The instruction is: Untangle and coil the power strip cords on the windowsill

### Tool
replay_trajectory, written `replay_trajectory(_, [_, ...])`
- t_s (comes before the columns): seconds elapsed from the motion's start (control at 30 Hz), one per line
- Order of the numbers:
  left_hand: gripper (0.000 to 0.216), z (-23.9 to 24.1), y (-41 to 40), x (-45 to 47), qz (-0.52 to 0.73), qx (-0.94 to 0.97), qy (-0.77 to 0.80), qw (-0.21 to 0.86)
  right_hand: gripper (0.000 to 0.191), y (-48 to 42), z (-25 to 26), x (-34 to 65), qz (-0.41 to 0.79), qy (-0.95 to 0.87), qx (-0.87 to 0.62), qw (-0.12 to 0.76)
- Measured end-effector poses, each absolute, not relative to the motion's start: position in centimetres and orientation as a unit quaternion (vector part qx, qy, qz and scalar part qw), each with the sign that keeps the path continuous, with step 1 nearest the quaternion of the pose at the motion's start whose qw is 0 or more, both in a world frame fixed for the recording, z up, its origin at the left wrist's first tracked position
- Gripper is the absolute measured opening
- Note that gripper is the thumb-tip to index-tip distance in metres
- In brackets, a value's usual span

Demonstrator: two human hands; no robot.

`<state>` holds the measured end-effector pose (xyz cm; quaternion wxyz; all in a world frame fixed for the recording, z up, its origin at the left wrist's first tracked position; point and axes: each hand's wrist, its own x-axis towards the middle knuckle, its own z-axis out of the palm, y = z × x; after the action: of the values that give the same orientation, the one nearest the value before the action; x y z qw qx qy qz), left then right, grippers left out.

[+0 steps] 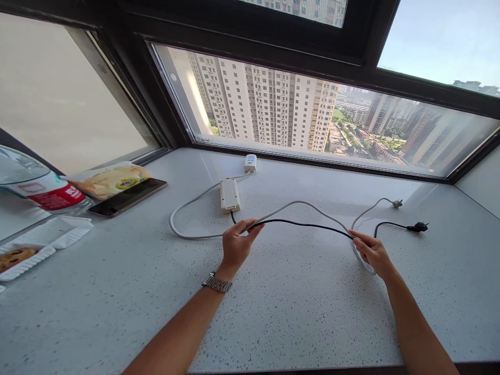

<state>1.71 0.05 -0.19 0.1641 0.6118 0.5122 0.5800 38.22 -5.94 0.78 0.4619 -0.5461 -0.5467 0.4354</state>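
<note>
My left hand [236, 244], with a metal watch on the wrist, pinches a black cable [304, 225] and a grey-white cable [308, 205] together near a white adapter box [229, 195]. My right hand [373, 252] grips the same two cables further right, above the speckled white sill [273, 312]. The cables hang in an arc between my hands. Beyond my right hand the black cable ends in a black plug [419, 227] and the grey cable ends in a grey plug [397, 203], both lying on the sill.
A small white device [250, 162] lies by the window frame. At the left are a phone [127, 197] on a snack packet [109, 179], a plastic bottle [39, 182] and a white tray [35, 245] with a cookie. The window shows tall buildings.
</note>
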Motion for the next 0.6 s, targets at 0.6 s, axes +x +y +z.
replay_trajectory(0.6, [0.026, -0.21, 0.10, 1.72, 0.572, 0.606, 0.521, 0.185, 0.070, -6.02, 0.22, 38.96, 0.489, -0.619, -0.505, 0.351])
